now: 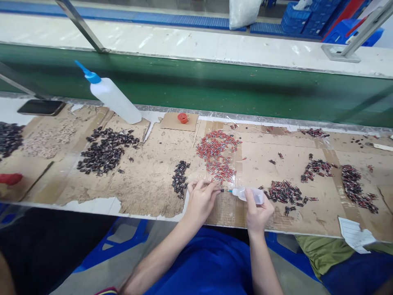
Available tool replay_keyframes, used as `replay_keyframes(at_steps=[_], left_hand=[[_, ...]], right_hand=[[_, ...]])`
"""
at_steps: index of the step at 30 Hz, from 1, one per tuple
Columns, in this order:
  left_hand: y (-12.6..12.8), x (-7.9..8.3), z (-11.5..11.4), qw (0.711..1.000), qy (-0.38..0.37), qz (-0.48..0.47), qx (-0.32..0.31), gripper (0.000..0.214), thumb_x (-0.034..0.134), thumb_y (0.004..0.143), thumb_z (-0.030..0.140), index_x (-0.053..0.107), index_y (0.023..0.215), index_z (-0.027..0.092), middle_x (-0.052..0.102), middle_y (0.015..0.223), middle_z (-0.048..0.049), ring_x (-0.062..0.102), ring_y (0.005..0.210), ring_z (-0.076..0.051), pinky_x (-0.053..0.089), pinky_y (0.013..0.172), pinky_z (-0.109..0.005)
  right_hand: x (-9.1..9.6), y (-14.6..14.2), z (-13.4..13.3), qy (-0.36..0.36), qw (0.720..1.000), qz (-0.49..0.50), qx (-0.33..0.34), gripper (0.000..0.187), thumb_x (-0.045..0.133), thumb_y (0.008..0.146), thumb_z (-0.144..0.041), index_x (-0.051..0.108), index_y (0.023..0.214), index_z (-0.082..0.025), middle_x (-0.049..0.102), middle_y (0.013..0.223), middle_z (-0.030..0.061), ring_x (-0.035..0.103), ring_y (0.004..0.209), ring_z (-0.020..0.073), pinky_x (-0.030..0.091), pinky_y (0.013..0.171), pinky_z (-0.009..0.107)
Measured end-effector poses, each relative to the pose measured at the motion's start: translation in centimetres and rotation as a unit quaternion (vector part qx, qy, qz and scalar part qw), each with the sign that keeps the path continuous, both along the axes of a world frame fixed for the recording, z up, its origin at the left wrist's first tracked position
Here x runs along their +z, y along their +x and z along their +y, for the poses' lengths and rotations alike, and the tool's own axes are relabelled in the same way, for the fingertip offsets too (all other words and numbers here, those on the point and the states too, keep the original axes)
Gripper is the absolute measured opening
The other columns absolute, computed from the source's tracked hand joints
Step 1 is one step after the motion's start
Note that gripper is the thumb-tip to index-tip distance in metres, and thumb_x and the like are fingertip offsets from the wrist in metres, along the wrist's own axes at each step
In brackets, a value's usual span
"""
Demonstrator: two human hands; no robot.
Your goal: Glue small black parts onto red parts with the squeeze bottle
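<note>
My left hand point(201, 200) pinches a small black part point(222, 190) between thumb and fingers. My right hand point(259, 213) is closed round a small translucent squeeze bottle point(245, 194), held on its side. Its thin needle tip points left, close to the black part; whether they touch I cannot tell. Just beyond my hands lies a pile of small red parts point(216, 151). Left of my left hand is a little heap of black parts point(179, 178). Mixed red-and-black pieces point(284, 192) lie right of my right hand.
A tall white bottle point(115, 100) with a blue nozzle stands tilted at the back left. A red cap point(182, 118) rests on a cardboard piece. A phone point(41, 107) lies far left. Beyond the cardboard-covered bench runs a green belt point(196, 88). Other people sit on both sides.
</note>
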State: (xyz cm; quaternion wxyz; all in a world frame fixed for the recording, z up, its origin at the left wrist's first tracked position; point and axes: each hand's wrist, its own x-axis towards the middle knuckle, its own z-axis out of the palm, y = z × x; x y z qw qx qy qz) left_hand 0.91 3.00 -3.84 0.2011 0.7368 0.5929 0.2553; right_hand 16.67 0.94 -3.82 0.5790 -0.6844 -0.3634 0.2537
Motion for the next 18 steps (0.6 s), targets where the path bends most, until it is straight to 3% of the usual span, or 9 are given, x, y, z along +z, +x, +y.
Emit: replay_keyframes(at_steps=[4, 8, 13, 18], left_hand=[[-0.4, 0.4, 0.3, 0.999, -0.001, 0.008, -0.044, 0.023, 0.066, 0.085, 0.017, 0.068, 0.106, 0.028, 0.077, 0.089, 0.0000, 0.063, 0.095, -0.022, 0.034, 0.084, -0.039], [-0.8, 1.0, 1.1, 0.997, 0.036, 0.006, -0.073, 0.013, 0.063, 0.088, 0.020, 0.071, 0.097, 0.025, 0.076, 0.091, -0.0016, 0.063, 0.091, -0.020, 0.036, 0.085, -0.039], [-0.3, 1.3, 2.2, 0.995, 0.087, 0.021, -0.053, 0.005, 0.066, 0.085, 0.020, 0.071, 0.086, 0.022, 0.073, 0.099, -0.0041, 0.057, 0.102, -0.024, 0.039, 0.086, -0.040], [0.7, 0.7, 2.5, 0.993, 0.096, 0.064, -0.039, 0.007, 0.069, 0.082, 0.023, 0.069, 0.077, 0.019, 0.068, 0.106, -0.0080, 0.050, 0.107, -0.028, 0.042, 0.084, -0.042]], right_hand=[[-0.1, 0.3, 0.1, 0.073, 0.994, 0.019, -0.083, 0.034, 0.073, 0.071, -0.044, 0.059, 0.085, -0.017, 0.065, 0.078, 0.0035, 0.064, 0.066, 0.0170, 0.051, 0.062, 0.029], [-0.3, 0.3, 0.7, 0.105, 0.993, 0.013, -0.047, 0.044, 0.079, 0.065, -0.037, 0.042, 0.085, -0.023, 0.065, 0.088, 0.0039, 0.067, 0.080, 0.0190, 0.053, 0.075, 0.033], [-0.5, 0.3, 1.2, 0.057, 0.998, -0.004, -0.011, 0.051, 0.080, 0.065, -0.037, 0.037, 0.090, -0.024, 0.070, 0.089, 0.0069, 0.070, 0.093, 0.0239, 0.051, 0.087, 0.041], [-0.6, 0.1, 1.8, -0.008, 0.996, -0.090, -0.020, 0.054, 0.080, 0.060, -0.047, 0.049, 0.094, -0.020, 0.072, 0.090, 0.0103, 0.070, 0.087, 0.0241, 0.052, 0.081, 0.038]])
